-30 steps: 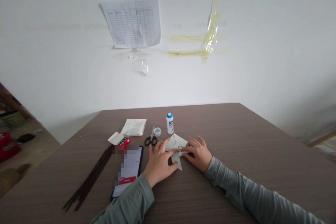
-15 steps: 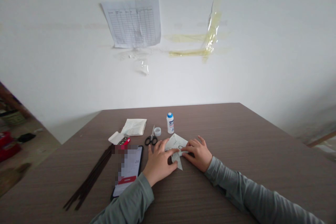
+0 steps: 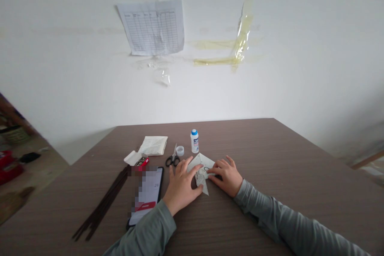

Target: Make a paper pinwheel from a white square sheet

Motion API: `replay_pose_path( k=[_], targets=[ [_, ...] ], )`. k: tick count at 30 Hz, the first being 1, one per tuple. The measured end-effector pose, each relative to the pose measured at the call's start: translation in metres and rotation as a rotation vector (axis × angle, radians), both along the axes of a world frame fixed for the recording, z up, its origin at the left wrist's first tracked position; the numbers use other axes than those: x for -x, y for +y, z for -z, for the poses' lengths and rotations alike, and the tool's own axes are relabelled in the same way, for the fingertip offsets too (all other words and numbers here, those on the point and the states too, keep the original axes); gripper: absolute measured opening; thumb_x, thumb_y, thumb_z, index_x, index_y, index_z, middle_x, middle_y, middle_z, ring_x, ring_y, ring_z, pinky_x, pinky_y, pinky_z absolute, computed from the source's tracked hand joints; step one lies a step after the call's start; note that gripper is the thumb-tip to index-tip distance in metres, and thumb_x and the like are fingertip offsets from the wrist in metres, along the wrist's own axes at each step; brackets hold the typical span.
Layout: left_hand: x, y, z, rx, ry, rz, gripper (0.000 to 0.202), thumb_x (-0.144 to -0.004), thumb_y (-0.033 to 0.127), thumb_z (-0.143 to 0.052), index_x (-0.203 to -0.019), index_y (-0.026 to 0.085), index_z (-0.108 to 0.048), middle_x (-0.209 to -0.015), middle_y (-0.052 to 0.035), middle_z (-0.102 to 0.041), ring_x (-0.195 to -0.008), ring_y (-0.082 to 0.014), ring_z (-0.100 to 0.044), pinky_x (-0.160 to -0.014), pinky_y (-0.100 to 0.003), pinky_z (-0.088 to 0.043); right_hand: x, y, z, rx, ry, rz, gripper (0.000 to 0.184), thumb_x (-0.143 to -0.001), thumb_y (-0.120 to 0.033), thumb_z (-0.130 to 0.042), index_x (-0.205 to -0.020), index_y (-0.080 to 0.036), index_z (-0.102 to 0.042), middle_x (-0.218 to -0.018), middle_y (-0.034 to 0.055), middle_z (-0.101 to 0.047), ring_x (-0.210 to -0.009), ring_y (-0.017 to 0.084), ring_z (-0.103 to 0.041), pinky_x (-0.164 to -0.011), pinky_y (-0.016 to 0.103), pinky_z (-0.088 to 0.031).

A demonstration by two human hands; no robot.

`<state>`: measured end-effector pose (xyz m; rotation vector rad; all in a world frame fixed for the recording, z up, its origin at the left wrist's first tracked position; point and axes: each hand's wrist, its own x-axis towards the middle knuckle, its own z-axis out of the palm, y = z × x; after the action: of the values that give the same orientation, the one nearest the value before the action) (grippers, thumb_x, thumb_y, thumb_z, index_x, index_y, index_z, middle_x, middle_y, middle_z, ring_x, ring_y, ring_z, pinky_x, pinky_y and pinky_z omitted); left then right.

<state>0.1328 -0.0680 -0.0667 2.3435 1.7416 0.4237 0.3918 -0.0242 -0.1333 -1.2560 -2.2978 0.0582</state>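
Scissors (image 3: 173, 157), glue bottle (image 3: 194, 141), phone (image 3: 147, 194) and dark sticks (image 3: 103, 204) lie on table (image 3: 285, 160).

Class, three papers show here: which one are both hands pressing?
The pointed folded paper between the left hand and right hand. The white stack lies untouched farther back; the printed sheet hangs on the wall.

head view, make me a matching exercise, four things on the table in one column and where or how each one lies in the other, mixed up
Things
1 scissors
2 white bottle
3 phone
4 folded paper

Places
a pressed flat under the left hand and right hand
b lying screen up, to the left of the left hand
c standing upright, blue cap on top
d lying flat next to the small tape roll

Pairs: 1-d, 2-c, 3-b, 4-a
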Motion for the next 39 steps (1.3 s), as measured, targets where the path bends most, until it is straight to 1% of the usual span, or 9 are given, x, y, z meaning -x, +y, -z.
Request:
replay_pose_path(
  k=[7, 14, 17, 19, 23, 25, 28, 32, 39],
  targets=[
    [0.002, -0.001, -0.003, 0.050, 0.056, -0.043, 0.072, -0.110, 0.034, -0.084, -0.181, 0.037, -0.078, -0.182, -0.0143, -0.081, -0.180, -0.0515, -0.062, -0.155, -0.090, -0.037, -0.001, 0.001, -0.001, 0.037, -0.007, 0.010, 0.030, -0.120, -0.032, -0.081, -0.139, -0.040, -0.101, -0.122, 0.0095, -0.096, -0.123, 0.038, -0.090, -0.146, 0.073, -0.053],
    [0.005, 0.000, -0.008, 0.069, 0.048, -0.029, 0.069, -0.110, 0.030, -0.080, -0.179, 0.036, -0.079, -0.183, -0.0130, -0.082, -0.181, -0.0511, -0.061, -0.156, -0.089, -0.036, -0.005, 0.003, 0.002, 0.025, 0.042, -0.014, 0.049, -0.121, -0.027, -0.075, -0.167, -0.038, -0.090, -0.116, 0.0074, -0.097, -0.117, 0.035, -0.092, -0.146, 0.080, -0.053],
    [0.008, 0.000, -0.008, 0.087, 0.046, -0.023, 0.074, -0.108, 0.027, -0.079, -0.182, 0.037, -0.077, -0.185, -0.0125, -0.081, -0.183, -0.0513, -0.060, -0.156, -0.091, -0.035, -0.010, 0.006, 0.000, 0.008, 0.088, -0.007, 0.047, -0.126, -0.027, -0.064, -0.165, -0.031, -0.091, -0.114, 0.0088, -0.096, -0.116, 0.033, -0.092, -0.147, 0.076, -0.054],
    [0.011, 0.001, -0.007, 0.098, 0.040, -0.007, 0.079, -0.106, 0.024, -0.077, -0.184, 0.038, -0.076, -0.187, -0.0113, -0.080, -0.185, -0.0515, -0.059, -0.156, -0.092, -0.033, -0.015, 0.010, 0.000, -0.022, 0.113, -0.015, 0.048, -0.128, -0.026, -0.057, -0.158, -0.029, -0.094, -0.123, 0.0123, -0.097, -0.122, 0.033, -0.092, -0.145, 0.071, -0.058],
    [0.018, 0.003, 0.000, 0.093, 0.014, 0.046, 0.090, -0.102, 0.018, -0.074, -0.188, 0.042, -0.072, -0.191, -0.0080, -0.077, -0.186, -0.0491, -0.060, -0.156, -0.090, -0.037, -0.018, 0.021, 0.010, -0.032, 0.079, -0.111, 0.053, -0.120, -0.015, -0.058, -0.158, -0.028, -0.094, -0.160, 0.0168, -0.094, -0.147, 0.034, -0.089, -0.141, 0.061, -0.065],
    [0.019, 0.004, 0.004, 0.090, 0.006, 0.069, 0.097, -0.100, 0.015, -0.072, -0.193, 0.043, -0.068, -0.191, -0.0072, -0.078, -0.187, -0.0467, -0.060, -0.156, -0.086, -0.040, -0.017, 0.024, 0.020, -0.005, 0.063, -0.093, 0.064, -0.112, -0.007, -0.058, -0.160, -0.030, -0.093, -0.171, 0.0155, -0.090, -0.158, 0.034, -0.086, -0.145, 0.062, -0.061],
    [0.020, 0.005, 0.007, 0.084, 0.008, 0.079, 0.103, -0.101, 0.012, -0.071, -0.198, 0.044, -0.060, -0.192, -0.0070, -0.077, -0.188, -0.0444, -0.058, -0.157, -0.082, -0.042, -0.014, 0.025, 0.032, 0.077, 0.017, -0.138, 0.071, -0.105, -0.007, -0.064, -0.163, -0.034, -0.093, -0.174, 0.0120, -0.089, -0.166, 0.034, -0.081, -0.150, 0.063, -0.054],
    [0.019, 0.008, 0.011, 0.037, 0.019, 0.039, 0.100, -0.107, 0.010, -0.067, -0.200, 0.041, -0.056, -0.194, -0.0088, -0.075, -0.188, -0.0435, -0.058, -0.156, -0.083, -0.043, -0.012, 0.020, 0.031, 0.079, -0.017, -0.121, 0.060, -0.106, -0.013, -0.072, -0.153, -0.041, -0.098, -0.165, 0.0073, -0.094, -0.158, 0.034, -0.086, -0.150, 0.062, -0.052],
    [0.019, 0.007, 0.011, -0.045, -0.053, 0.008, 0.088, -0.110, 0.013, -0.073, -0.193, 0.041, -0.064, -0.187, -0.0101, -0.079, -0.181, -0.0409, -0.067, -0.154, -0.078, -0.048, -0.014, 0.011, 0.007, 0.013, -0.080, -0.052, 0.031, -0.109, -0.033, -0.089, -0.137, -0.038, -0.102, -0.143, 0.0111, -0.097, -0.136, 0.038, -0.087, -0.145, 0.072, -0.051]
  ],
)
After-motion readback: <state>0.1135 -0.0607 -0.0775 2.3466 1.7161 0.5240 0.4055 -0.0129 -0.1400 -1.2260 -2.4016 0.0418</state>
